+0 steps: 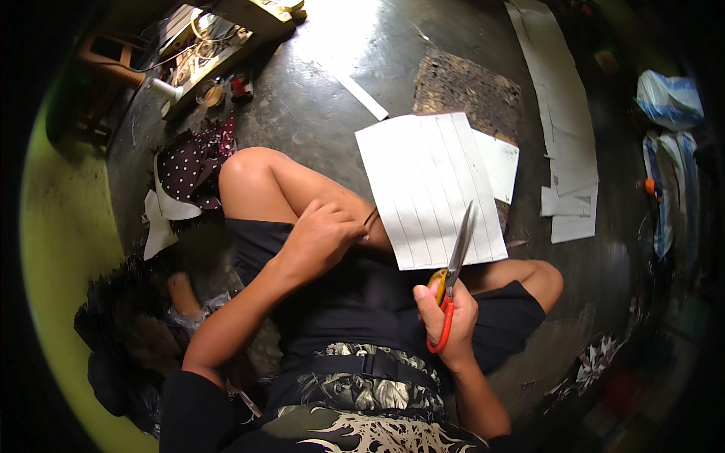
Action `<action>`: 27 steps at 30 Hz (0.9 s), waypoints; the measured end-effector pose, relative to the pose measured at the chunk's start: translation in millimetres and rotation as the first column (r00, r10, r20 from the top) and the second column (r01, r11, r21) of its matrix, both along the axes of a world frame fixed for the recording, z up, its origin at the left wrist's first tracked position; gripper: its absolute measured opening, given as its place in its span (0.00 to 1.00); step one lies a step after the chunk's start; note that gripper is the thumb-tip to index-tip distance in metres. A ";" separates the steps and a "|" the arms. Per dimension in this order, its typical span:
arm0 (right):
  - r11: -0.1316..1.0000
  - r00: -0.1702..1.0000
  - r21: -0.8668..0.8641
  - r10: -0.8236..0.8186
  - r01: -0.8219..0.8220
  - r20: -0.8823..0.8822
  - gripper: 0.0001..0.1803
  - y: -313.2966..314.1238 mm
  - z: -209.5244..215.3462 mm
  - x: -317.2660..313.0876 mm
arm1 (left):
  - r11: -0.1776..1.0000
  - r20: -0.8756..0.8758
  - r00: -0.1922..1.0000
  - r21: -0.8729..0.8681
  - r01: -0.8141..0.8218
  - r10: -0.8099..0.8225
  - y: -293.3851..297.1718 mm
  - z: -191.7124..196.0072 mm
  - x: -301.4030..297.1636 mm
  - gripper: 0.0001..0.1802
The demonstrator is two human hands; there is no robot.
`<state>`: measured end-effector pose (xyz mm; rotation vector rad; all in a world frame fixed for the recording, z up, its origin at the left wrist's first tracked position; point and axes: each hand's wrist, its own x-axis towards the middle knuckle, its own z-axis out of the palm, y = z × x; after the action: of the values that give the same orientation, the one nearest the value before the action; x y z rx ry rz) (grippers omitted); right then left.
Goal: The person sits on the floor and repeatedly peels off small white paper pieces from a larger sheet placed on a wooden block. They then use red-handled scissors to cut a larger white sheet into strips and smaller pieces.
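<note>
Our right hand [447, 317] is gripping scissors [453, 275] cutting into the lined sheet [430, 185]. Our left hand [321, 238] is curling closed at the sheet's edge, its grip hidden. We are seeing no containers clearly.

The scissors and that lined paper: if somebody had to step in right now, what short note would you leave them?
Right hand: holds the red and yellow scissors, blades open at the near edge of the lined white sheet.
Left hand: grips the sheet's left edge over the knee.
Nearby: paper strips lie on the dark floor to the right, a brown mat behind the sheet.
Done: lines are drawn; some strips look cut.
Left: this sheet shows no cut yet.
</note>
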<state>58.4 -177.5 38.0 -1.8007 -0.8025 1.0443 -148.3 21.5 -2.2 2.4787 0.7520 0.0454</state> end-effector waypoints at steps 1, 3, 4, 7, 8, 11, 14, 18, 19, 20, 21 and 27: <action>0.984 0.986 0.176 0.018 0.011 -0.163 0.14 4.2 -2.6 -3.9 | 0.988 0.031 0.999 -0.156 -0.009 0.014 -8.0 19.1 -0.6 0.10; 0.956 0.949 0.288 0.137 -0.052 -0.283 0.24 4.8 -1.9 -9.4 | 0.891 0.088 0.995 -0.454 -0.003 0.048 -26.5 57.4 -1.1 0.09; 0.919 0.932 0.377 0.232 -0.117 -0.278 0.27 6.1 -2.8 -9.3 | 0.857 0.247 0.965 -0.512 0.050 0.091 -38.9 70.7 5.8 0.10; 0.954 0.656 0.285 0.275 -0.094 -0.703 0.30 -4.0 3.4 -2.3 | 0.901 0.446 0.886 -0.424 0.089 0.123 -66.8 90.3 36.8 0.16; 0.962 0.634 0.273 0.215 -0.006 -0.743 0.28 -9.9 6.8 1.9 | 0.919 0.446 0.888 -0.386 0.083 0.107 -70.5 92.5 44.2 0.18; 0.991 0.732 0.134 0.084 0.009 -0.676 0.22 -33.2 19.4 34.5 | 0.904 0.508 0.860 -0.392 0.170 0.058 -78.4 86.5 59.7 0.23; 0.982 0.865 0.096 -0.096 0.164 -0.492 0.16 -81.3 42.2 64.7 | 0.687 0.313 0.914 -0.725 0.053 0.259 -82.6 74.2 50.9 0.22; 0.944 0.941 0.024 -0.327 0.330 -0.085 0.15 -191.8 71.1 143.3 | 0.327 0.116 0.506 -0.877 -0.351 0.855 -58.0 23.3 46.5 0.24; 0.903 0.905 0.066 -0.424 0.425 -0.027 0.15 -226.7 67.9 159.4 | 0.287 0.107 0.459 -0.894 -0.344 0.882 -51.4 10.0 46.5 0.31; 0.852 0.856 0.113 -0.516 0.511 0.024 0.16 -264.3 63.3 175.0 | 0.161 -0.014 0.388 -0.897 -0.413 0.922 -45.2 -0.7 45.8 0.38; 0.809 0.807 0.080 -0.588 0.583 0.057 0.16 -299.6 51.9 192.7 | 0.033 -0.080 0.394 -0.962 -0.271 0.916 -39.2 -9.6 45.8 0.45; 0.496 0.269 -0.181 -0.111 0.849 0.957 0.20 -452.5 -4.6 250.5 | 0.185 0.078 0.423 -0.958 -0.217 0.903 -29.0 -27.3 66.9 0.39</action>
<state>308.9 -630.0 33.4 -3.0757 -0.1425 -0.2968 -81.4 -7.5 -29.5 0.8331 1.0591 0.6755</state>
